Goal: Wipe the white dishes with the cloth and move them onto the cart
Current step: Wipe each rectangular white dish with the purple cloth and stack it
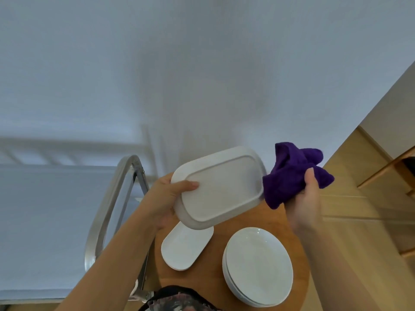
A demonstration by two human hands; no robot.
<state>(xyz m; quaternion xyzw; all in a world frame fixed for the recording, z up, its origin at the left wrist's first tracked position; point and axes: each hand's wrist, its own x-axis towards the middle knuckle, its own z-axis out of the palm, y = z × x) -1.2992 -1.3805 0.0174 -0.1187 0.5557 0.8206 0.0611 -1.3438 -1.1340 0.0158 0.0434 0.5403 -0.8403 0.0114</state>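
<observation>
The left hand (166, 198) grips a white rectangular dish (219, 187), underside showing, above the round wooden table (202, 279). The right hand's (305, 198) fingers clutch a bunched purple cloth (292, 173) touching the dish's right edge.

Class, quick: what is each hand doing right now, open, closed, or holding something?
Left hand: grips the white rectangular dish, thumb on its underside.
Right hand: holds the bunched purple cloth beside the dish.

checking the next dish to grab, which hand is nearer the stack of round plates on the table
Right. The right hand, holding the purple cloth, hovers above the stack of round plates; the left hand is farther left.
</observation>
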